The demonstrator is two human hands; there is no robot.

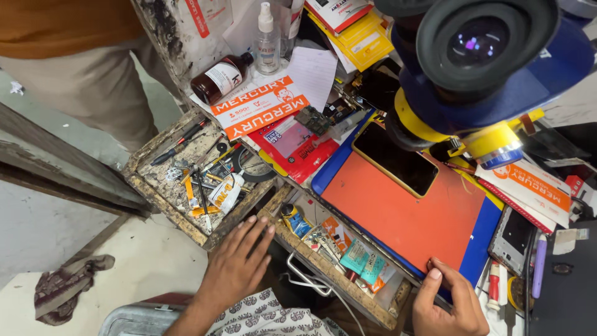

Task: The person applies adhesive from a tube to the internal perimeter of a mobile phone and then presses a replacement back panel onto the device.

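While a microscope eyepiece (485,43) looms above the cluttered counter (323,74), the left hand (239,264) lies open, fingers spread, fingertips touching the front edge of a wooden drawer (186,224) full of small tools. The right hand (444,302), loosely curled and holding nothing, touches the near edge of an orange mat (410,218), where a dark phone (395,158) lies flat.

Right hand (449,305) cut off below
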